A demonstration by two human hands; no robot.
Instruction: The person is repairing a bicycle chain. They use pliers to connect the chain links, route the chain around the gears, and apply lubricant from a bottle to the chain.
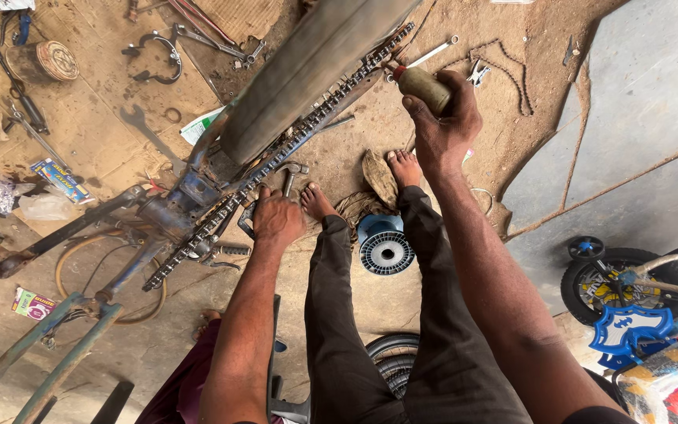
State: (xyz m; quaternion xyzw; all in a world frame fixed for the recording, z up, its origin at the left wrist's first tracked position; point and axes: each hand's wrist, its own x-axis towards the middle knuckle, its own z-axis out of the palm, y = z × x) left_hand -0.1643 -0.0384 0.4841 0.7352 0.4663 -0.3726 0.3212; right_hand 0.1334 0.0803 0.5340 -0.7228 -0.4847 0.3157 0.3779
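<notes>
A: Right hand [442, 126] wrapped around a grimy squeeze bottle [424, 86], nozzle over the bicycle chain [276, 161]. Left hand [276, 220] clamped on the pedal crank [238, 224].

B: Chain location?

A: Strung along the upturned frame [190, 188], mid dirt floor [96, 141].

B: Risk?

A: Probably fingers pinched at the chainring, or drips missing onto bare feet.
</notes>
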